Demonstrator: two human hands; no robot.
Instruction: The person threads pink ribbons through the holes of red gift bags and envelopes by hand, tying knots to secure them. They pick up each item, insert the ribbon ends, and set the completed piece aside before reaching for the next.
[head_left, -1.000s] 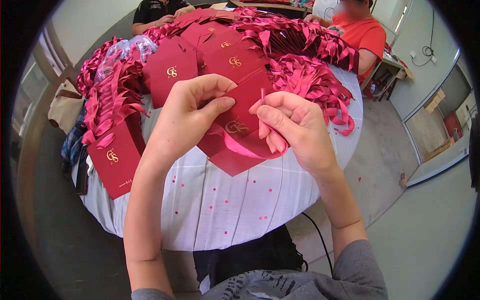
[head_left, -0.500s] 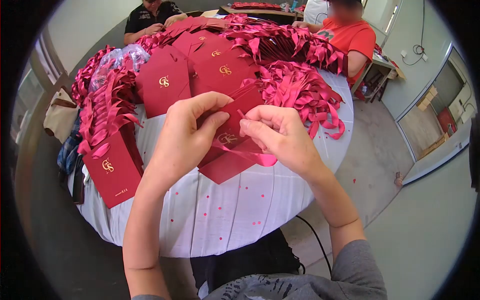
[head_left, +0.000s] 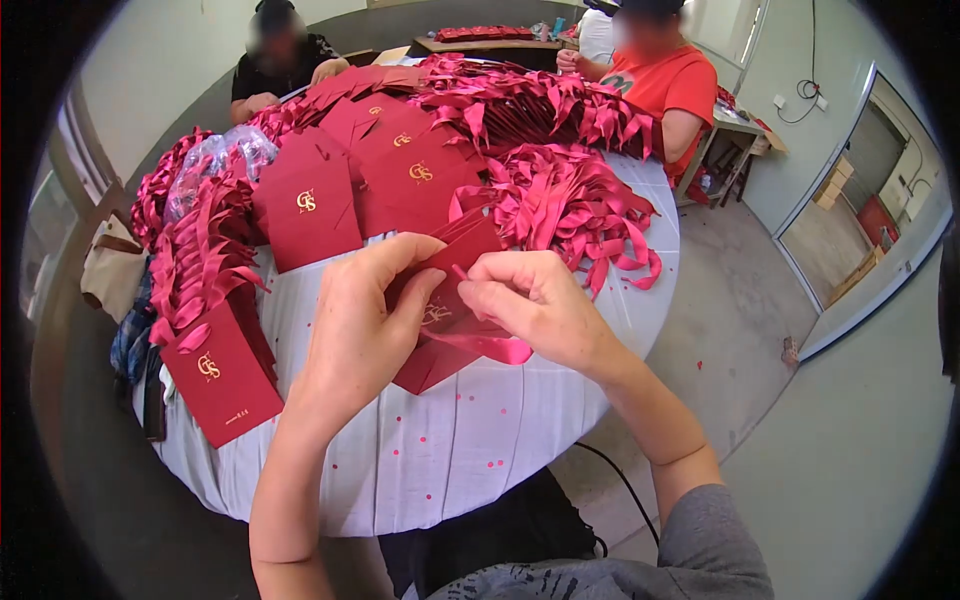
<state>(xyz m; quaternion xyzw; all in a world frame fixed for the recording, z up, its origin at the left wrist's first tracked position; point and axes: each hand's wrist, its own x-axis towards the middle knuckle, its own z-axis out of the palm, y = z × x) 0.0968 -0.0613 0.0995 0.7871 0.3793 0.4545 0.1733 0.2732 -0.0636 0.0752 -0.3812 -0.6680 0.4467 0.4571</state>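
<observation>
A dark red paper bag with a gold monogram is held up over the near part of the table. My left hand pinches its upper left edge between thumb and fingers. Just right of it, my right hand is closed on the end of a pink ribbon at the bag's face; the ribbon's loop hangs below my fingers. Flat red bags with gold monograms lie beyond my hands. A finished-looking bag with a ribbon handle leans at the front of a row on the left.
The round table has a white cloth with small red dots. Heaps of ribboned bags lie at the back and right. A clear plastic bag is at the left. A person in black and a person in red sit across.
The whole view has shifted, with the table and bags appearing lower and slightly left. Both hands keep their hold on the bag and ribbon, with little change between them.
</observation>
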